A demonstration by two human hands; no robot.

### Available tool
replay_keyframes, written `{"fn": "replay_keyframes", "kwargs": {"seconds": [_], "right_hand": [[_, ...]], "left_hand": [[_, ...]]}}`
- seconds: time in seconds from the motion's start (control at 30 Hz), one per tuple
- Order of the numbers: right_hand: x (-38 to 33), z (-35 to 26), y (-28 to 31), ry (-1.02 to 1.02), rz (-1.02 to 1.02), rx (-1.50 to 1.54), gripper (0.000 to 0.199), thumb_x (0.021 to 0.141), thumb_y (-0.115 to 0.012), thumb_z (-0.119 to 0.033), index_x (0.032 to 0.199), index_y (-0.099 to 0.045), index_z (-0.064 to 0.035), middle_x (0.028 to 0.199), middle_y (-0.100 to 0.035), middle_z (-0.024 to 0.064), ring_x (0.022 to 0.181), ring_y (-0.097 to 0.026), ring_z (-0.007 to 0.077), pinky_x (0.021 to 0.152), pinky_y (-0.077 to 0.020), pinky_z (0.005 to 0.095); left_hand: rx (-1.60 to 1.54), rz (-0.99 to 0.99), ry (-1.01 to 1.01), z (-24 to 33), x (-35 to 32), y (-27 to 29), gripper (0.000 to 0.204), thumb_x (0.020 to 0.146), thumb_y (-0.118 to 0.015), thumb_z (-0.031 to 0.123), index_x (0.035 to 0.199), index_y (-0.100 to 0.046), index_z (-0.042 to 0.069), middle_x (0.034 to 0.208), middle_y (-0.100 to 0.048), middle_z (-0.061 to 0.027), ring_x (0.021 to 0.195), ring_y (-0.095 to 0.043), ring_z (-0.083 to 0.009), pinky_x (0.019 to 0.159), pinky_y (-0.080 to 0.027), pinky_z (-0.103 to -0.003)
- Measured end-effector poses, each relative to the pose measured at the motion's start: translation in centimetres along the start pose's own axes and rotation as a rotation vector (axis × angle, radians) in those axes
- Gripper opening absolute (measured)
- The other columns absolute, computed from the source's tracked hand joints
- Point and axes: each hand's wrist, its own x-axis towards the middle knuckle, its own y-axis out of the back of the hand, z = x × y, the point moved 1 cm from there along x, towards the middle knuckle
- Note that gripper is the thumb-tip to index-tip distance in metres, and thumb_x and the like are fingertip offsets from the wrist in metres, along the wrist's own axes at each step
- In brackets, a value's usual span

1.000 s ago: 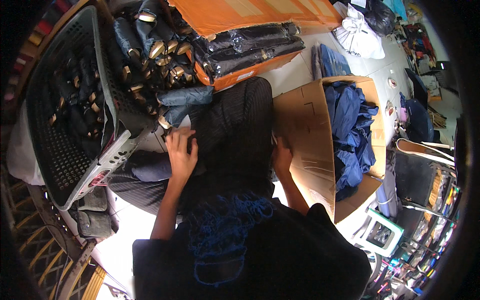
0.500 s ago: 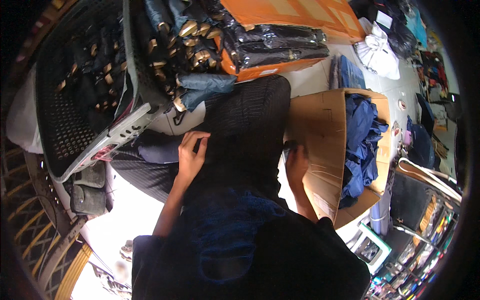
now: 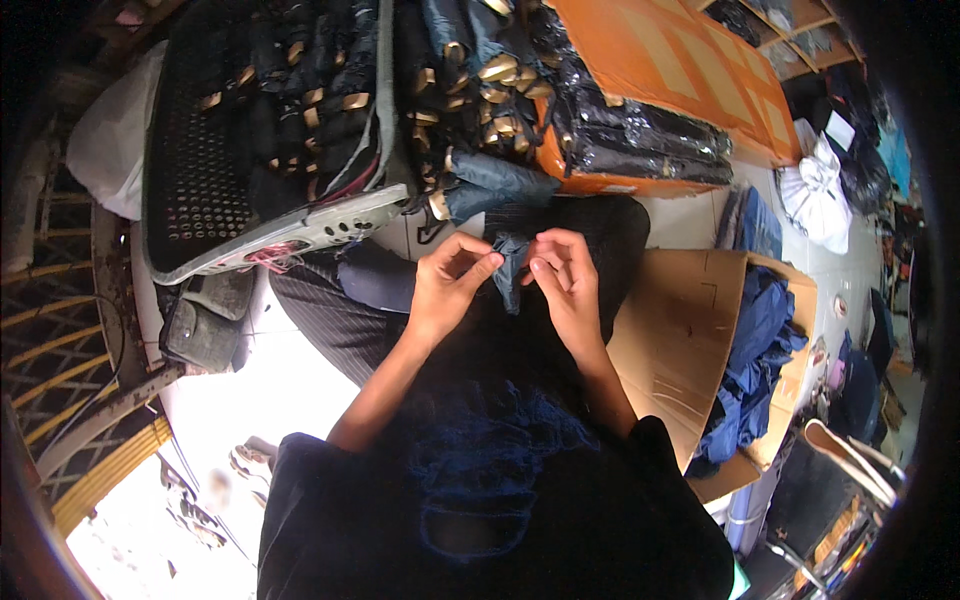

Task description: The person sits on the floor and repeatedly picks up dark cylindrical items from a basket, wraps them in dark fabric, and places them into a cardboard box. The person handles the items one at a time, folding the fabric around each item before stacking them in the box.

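A small crumpled piece of dark blue-grey cloth (image 3: 512,272) is held up in front of my lap. My left hand (image 3: 452,278) pinches its left edge between thumb and fingertips. From the other side my right hand (image 3: 568,285) has its fingers curled, thumb and fingertips at the cloth's right edge. Just beyond the hands lie two folded blue-grey umbrellas (image 3: 505,185) with light-coloured ends. Many more dark folded umbrellas (image 3: 490,90) are heaped behind them.
At the left, a grey perforated plastic basket (image 3: 280,240) holds dark folded umbrellas. An orange-taped box (image 3: 680,75) with plastic-wrapped dark bundles (image 3: 640,130) stands ahead. On the right an open cardboard box (image 3: 670,340) contains navy cloth (image 3: 750,360); a white sack (image 3: 815,195) sits beyond.
My right hand has come from beside the cardboard box to the middle, and my left hand has moved right to meet it. The cloth now shows between them. The view has shifted.
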Motion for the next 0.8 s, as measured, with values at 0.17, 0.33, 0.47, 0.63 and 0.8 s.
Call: {"fn": "replay_keyframes", "kwargs": {"seconds": [0.17,0.33,0.47,0.63,0.8], "right_hand": [[0.6,-0.5,-2.2,-0.073,-0.064,0.063,0.025,0.085,-0.067,-0.002,0.108,-0.056,-0.0008,0.091,-0.058,0.0012,0.081,-0.052,0.0046,0.071,-0.0442,0.0202],[1.9,-1.5,-3.0,-0.032,-0.131,-0.039,0.012,0.084,-0.069,-0.005,0.092,-0.06,-0.0021,0.078,-0.054,-0.0037,0.068,-0.044,0.0019,0.06,-0.037,0.0177],[2.8,-2.8,-4.7,-0.005,-0.221,-0.024,0.009,0.086,-0.066,-0.002,0.09,-0.058,-0.0015,0.076,-0.054,-0.0035,0.067,-0.045,0.0019,0.059,-0.0373,0.0182],[3.2,-3.5,-6.2,0.075,-0.273,0.059,0.01,0.087,-0.06,0.003,0.096,-0.056,-0.0005,0.093,-0.057,0.0024,0.079,-0.052,0.0051,0.069,-0.0418,0.0197],[3.2,-5.0,-7.6,0.139,-0.258,0.041,0.02,0.082,-0.064,0.003,0.1,-0.056,-0.0007,0.1,-0.055,0.0071,0.089,-0.052,0.0113,0.074,-0.0428,0.024]], "left_hand": [[-0.043,0.032,-0.138,1.2,-0.5,1.8,0.01,0.086,-0.067,0.004,0.085,-0.058,0.002,0.081,-0.059,0.0003,0.077,-0.055,-0.007,0.072,-0.046,-0.024],[0.117,0.04,-0.137,3.0,-0.8,4.1,0.015,0.084,-0.07,0.007,0.087,-0.056,0.002,0.084,-0.056,-0.0019,0.075,-0.051,-0.0083,0.067,-0.043,-0.023],[0.163,0.072,-0.246,5.1,-1.1,4.7,0.016,0.083,-0.071,0.006,0.088,-0.056,0.001,0.088,-0.055,-0.0021,0.078,-0.051,-0.009,0.069,-0.043,-0.023],[0.036,0.12,-0.303,5.4,-2.0,5.2,0.02,0.082,-0.069,-0.001,0.089,-0.05,0.004,0.094,-0.054,-0.0042,0.089,-0.052,-0.0111,0.079,-0.042,-0.025],[-0.256,0.251,-0.319,6.3,-2.8,4.7,0.027,0.082,-0.067,-0.008,0.089,-0.045,0.007,0.097,-0.055,-0.004,0.096,-0.052,-0.0115,0.087,-0.04,-0.026]]}}
